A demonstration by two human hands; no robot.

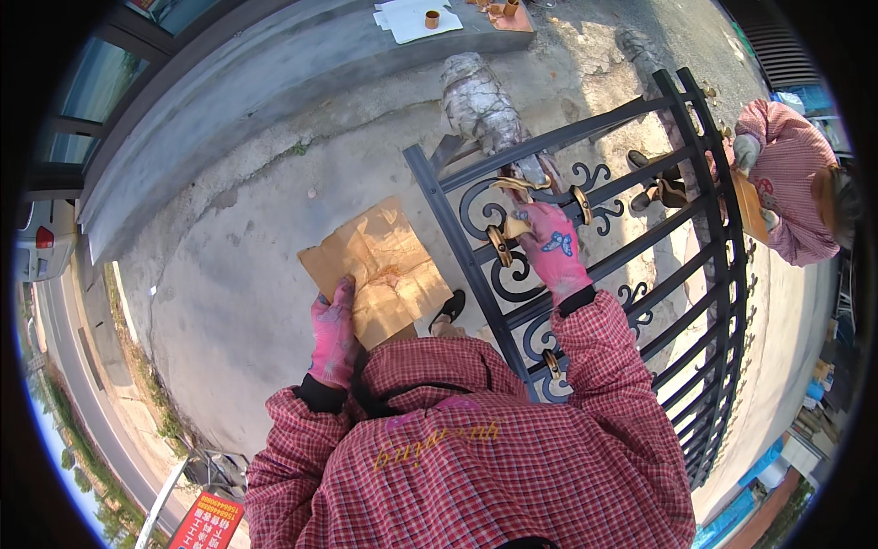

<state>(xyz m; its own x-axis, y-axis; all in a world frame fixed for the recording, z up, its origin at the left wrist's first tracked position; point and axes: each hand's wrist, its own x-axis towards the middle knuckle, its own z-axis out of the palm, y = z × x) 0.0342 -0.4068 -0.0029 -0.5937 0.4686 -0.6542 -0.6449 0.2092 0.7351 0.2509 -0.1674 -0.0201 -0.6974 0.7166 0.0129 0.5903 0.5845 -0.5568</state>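
My left hand (333, 337), in a pink glove, grips a creased sheet of brown cardboard (384, 261) by its lower left edge. A reddish-brown smear marks the sheet's middle. My right hand (554, 249), in a pink glove with a blue butterfly, is closed over the near end of a black iron fence panel (654, 240). Between its fingertips shows a small pale tan piece (518, 225), whose kind I cannot make out. Beside it are a gold collar (499, 245) on the scrollwork, another gold collar (581, 205) and a gold leaf ornament (521, 183).
A wrapped, paint-spattered support (480, 102) stands at the panel's far end. Across the panel, a person (794, 183) in a checked smock holds a brown board (750, 206). Small copper-coloured cups (432, 18) rest on the ledge (302, 69). A red sign (208, 522) lies lower left.
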